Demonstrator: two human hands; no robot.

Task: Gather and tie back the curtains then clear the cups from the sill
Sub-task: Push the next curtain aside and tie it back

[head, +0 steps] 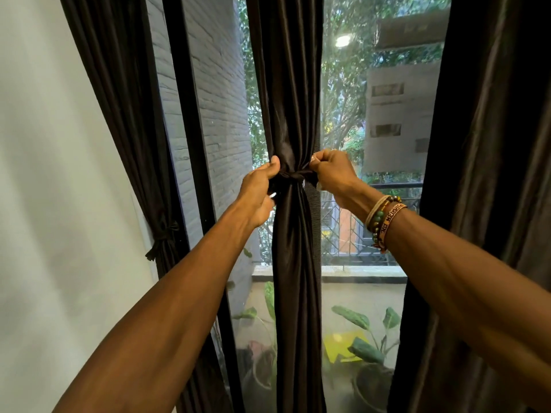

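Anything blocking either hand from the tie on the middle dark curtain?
Nothing visible. The left hand and right hand each grip an end of the dark fabric tie knotted round the gathered dark brown middle curtain.

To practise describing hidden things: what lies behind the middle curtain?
Behind the middle curtain is the window glass; either side show trees, a balcony railing and potted plants. Whatever lies straight behind the fabric is covered. The left hand and right hand grip its tie.

Dark middle curtain (293, 263), cinched by tie (295, 175)
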